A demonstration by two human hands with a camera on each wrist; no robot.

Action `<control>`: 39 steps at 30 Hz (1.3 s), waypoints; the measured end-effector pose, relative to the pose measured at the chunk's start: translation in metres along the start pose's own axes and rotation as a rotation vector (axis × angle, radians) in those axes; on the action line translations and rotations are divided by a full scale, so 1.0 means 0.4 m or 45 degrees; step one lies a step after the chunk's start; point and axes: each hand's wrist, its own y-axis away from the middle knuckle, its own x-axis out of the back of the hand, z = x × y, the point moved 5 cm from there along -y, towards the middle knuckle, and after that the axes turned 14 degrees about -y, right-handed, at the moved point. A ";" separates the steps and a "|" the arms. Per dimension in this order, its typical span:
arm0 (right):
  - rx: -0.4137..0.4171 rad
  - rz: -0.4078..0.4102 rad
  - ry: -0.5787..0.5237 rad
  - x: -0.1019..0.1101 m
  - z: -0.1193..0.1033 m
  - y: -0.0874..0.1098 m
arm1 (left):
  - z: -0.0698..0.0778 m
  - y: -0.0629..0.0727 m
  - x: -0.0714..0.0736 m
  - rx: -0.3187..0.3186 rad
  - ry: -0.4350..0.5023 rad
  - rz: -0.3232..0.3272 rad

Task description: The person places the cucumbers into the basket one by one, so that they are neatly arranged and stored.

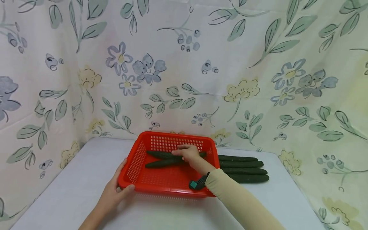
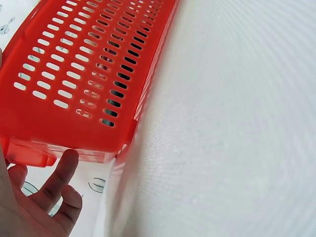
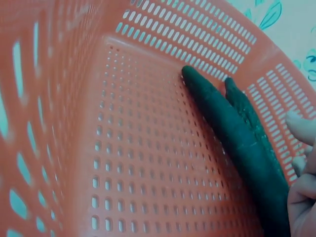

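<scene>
A red plastic basket (image 1: 169,179) with slotted walls stands on the table, and two dark green cucumbers (image 3: 232,133) lie side by side along its far side. My left hand (image 1: 115,188) holds the basket's near left corner, thumb on the front rim and fingers along the outside of the left wall. In the left wrist view, fingertips of that left hand (image 2: 49,197) show at the basket's rim. My right hand (image 1: 189,154) is inside the basket, above the cucumbers, with its index finger stretched to the left. The right wrist view cuts this hand (image 3: 303,173) off at its edge.
Several more cucumbers (image 1: 244,171) lie in a row on the white table (image 1: 86,172), right of the basket and partly hidden by it and my right arm. A floral curtain (image 1: 184,80) hangs behind the table and along its sides.
</scene>
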 end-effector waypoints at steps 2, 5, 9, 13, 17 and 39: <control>0.015 -0.015 -0.019 -0.002 -0.004 0.001 | 0.000 -0.001 0.000 -0.002 0.005 0.004; 0.029 -0.023 -0.053 -0.006 -0.012 -0.001 | 0.001 -0.001 0.000 -0.001 0.005 0.005; 0.056 -0.040 -0.089 -0.008 -0.026 -0.005 | 0.001 -0.001 0.000 0.005 0.009 0.003; 0.074 -0.092 -0.095 -0.007 -0.047 -0.001 | -0.001 0.001 0.001 -0.001 0.004 0.013; 0.108 -0.166 -0.081 0.011 -0.084 0.028 | -0.004 0.002 -0.001 -0.021 0.004 0.022; 0.268 0.045 -0.087 0.421 -0.082 0.168 | -0.003 0.003 0.000 -0.029 0.005 0.019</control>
